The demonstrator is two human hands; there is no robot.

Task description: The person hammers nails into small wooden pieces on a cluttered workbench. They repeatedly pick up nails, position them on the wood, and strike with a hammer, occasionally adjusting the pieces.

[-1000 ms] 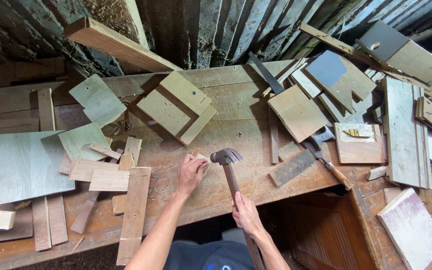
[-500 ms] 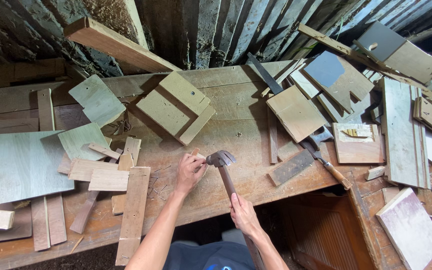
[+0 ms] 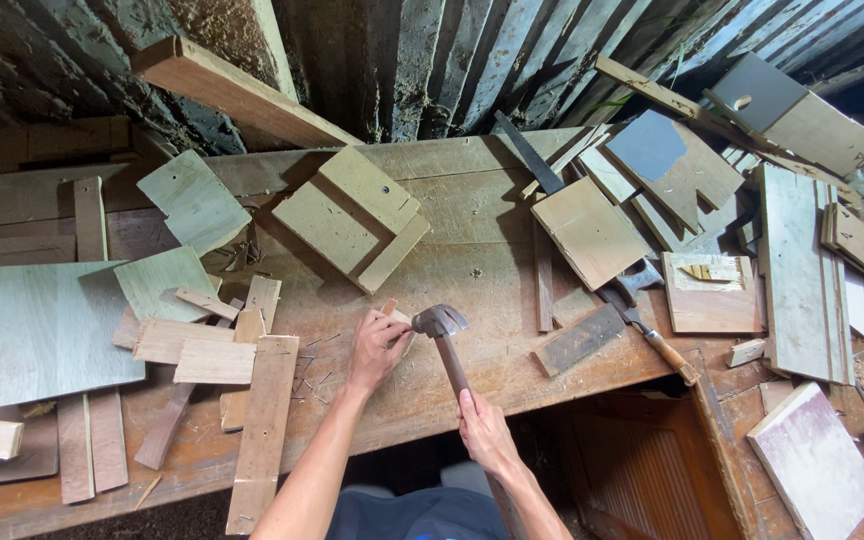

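My right hand [image 3: 484, 432] grips the wooden handle of a claw hammer [image 3: 444, 335] near the bench's front edge; the steel head sits just right of my left hand. My left hand [image 3: 377, 347] pinches a small wooden block [image 3: 393, 311] against the worn wooden workbench [image 3: 472, 270]. Loose nails [image 3: 312, 375] lie scattered on the bench left of that hand. I cannot tell whether a nail stands under the hammer head.
Wood offcuts and slats [image 3: 214, 350] pile up at the left. A joined green-tinted board piece [image 3: 352, 215] lies at centre back. More boards [image 3: 802, 270], a second hammer [image 3: 652, 335] and a flat dark offcut [image 3: 577, 340] crowd the right. Corrugated wall behind.
The hammer head has shifted slightly left and down, closer to my left hand. Both hands keep their hold; nothing else on the bench moved.
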